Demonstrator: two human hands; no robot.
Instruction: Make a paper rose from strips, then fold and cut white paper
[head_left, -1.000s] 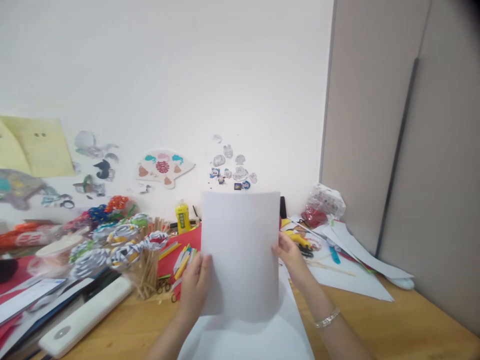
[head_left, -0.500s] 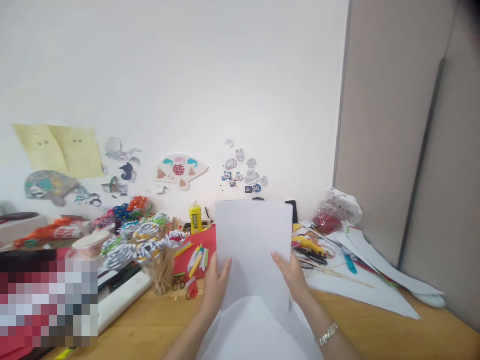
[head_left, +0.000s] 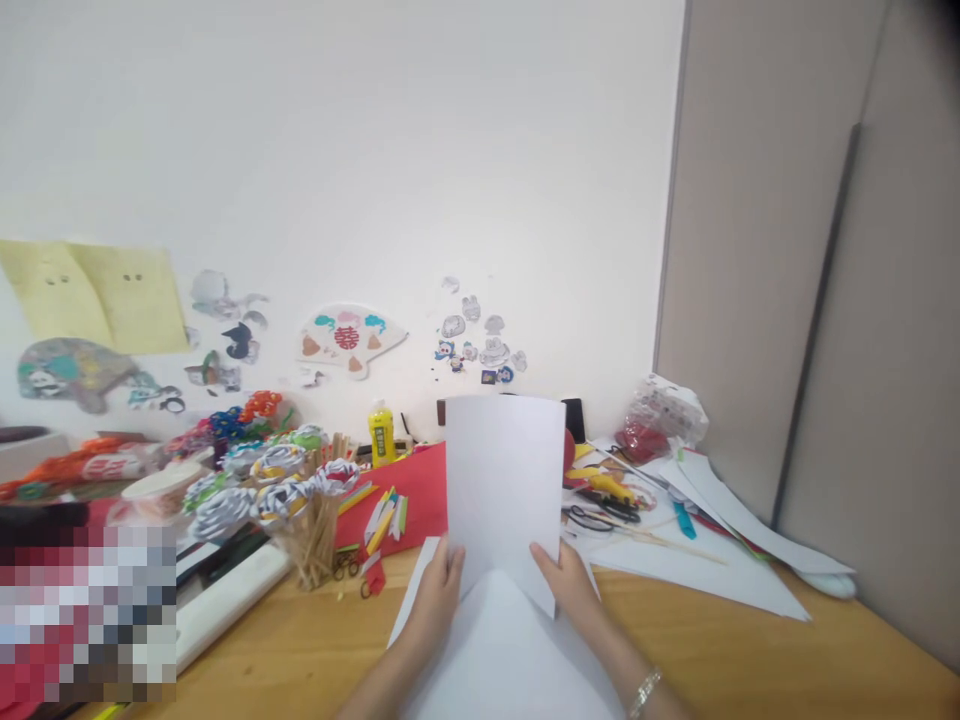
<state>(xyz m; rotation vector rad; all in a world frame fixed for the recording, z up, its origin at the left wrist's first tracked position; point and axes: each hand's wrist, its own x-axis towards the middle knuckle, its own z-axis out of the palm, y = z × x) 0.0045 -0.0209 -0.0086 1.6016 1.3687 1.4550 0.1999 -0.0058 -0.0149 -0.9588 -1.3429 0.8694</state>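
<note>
A white paper sheet stands upright in front of me, its sides bowed. My left hand grips its lower left edge, thumb on the near face. On the lower right edge my right hand holds it the same way, with a beaded bracelet on that wrist. Beneath and nearer to me, more white paper lies on the wooden table. Whether the held paper is one sheet or several I cannot tell.
To the left are a cup of sticks with paper rosettes, red paper and a yellow bottle. Scissors, a yellow tool and large white sheets lie right. A wall stands behind.
The upright paper looks narrower and more bowed, and my hands are closer together and slightly lower. The view has shifted a little right. More of the paper underneath shows at the left.
</note>
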